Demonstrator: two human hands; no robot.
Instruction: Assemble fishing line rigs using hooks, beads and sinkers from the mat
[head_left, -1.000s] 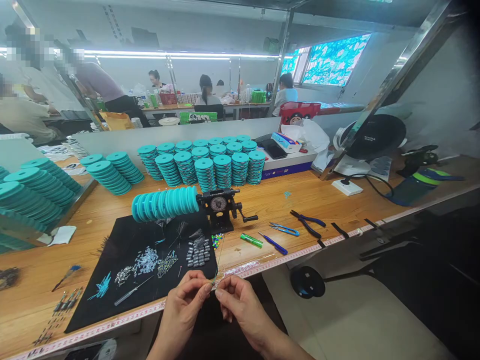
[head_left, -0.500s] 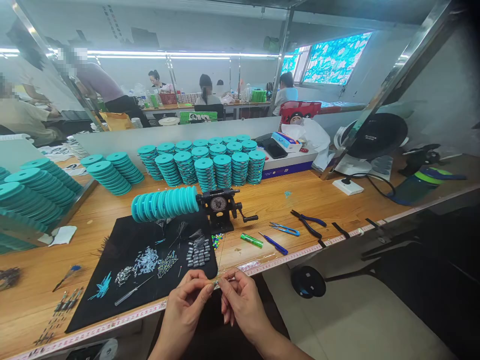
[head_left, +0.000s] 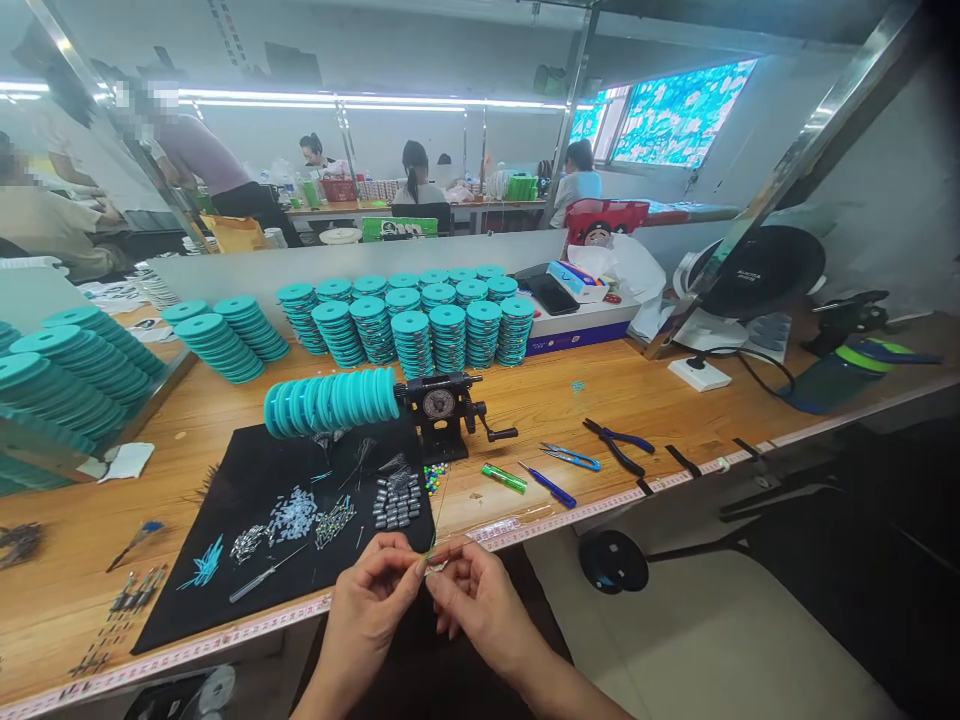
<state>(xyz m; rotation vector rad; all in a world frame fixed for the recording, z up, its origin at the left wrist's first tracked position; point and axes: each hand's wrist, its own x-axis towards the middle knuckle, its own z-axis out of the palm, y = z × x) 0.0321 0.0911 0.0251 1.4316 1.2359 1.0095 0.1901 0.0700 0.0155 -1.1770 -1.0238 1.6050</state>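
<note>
My left hand (head_left: 379, 598) and my right hand (head_left: 480, 605) meet at the bench's front edge, thumbs and fingertips pinched close together. Between them runs a thin line, barely visible, which rises from the fingertips toward the winder. Any smaller part in the pinch is too small to make out. Just beyond my fingers lies a black mat (head_left: 247, 460) with grey cylindrical weights (head_left: 397, 500), pale small tubes (head_left: 294, 515), metal bits (head_left: 335, 522) and blue slivers (head_left: 201, 566). A black hand-crank winder (head_left: 442, 415) carries a row of turquoise foam spools (head_left: 330, 402).
Stacked turquoise spools (head_left: 412, 335) stand behind the winder. On the right lie a green tube (head_left: 504, 478), a blue-handled pointed tool (head_left: 547, 484), thread snips (head_left: 571, 457) and pliers (head_left: 621, 445). A measuring tape (head_left: 247, 632) lines the front edge. Several people work at benches beyond.
My right fingers have shifted slightly against the left ones, and the line between them now shows rising toward the winder. The camera view has tilted slightly; the bench items stay put.
</note>
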